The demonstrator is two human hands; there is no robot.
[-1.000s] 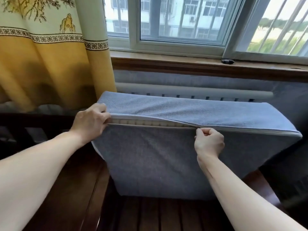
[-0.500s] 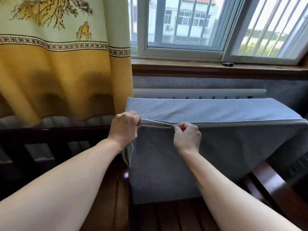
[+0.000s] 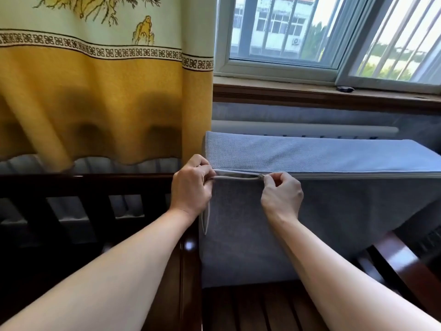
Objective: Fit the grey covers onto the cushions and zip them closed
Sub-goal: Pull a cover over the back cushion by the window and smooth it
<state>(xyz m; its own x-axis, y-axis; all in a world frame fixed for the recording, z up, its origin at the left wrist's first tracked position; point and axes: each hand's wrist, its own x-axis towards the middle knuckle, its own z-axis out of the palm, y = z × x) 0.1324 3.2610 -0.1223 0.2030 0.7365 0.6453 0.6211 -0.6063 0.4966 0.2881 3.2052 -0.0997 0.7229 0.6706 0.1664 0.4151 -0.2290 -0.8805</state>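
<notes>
A thick cushion in a grey cover (image 3: 322, 211) stands on edge on a dark wooden slatted seat (image 3: 250, 309). A pale zip (image 3: 238, 176) runs along its upper front edge; it is closed to the right of the slider and gapes for a short stretch at the left corner. My left hand (image 3: 191, 187) grips the cover's left corner at the end of the zip. My right hand (image 3: 280, 194) pinches the zip slider (image 3: 261, 176) between thumb and forefinger.
A yellow and cream curtain (image 3: 102, 91) hangs at the left, above a dark wooden rail (image 3: 83, 185). Behind the cushion are a white radiator (image 3: 305, 129), a wooden window sill (image 3: 310, 94) and a barred window. A wooden armrest (image 3: 405, 263) lies to the right.
My right hand has drawn the slider leftward along the cushion's edge, closing most of the zip. The open gap has shrunk to a short stretch by my left hand.
</notes>
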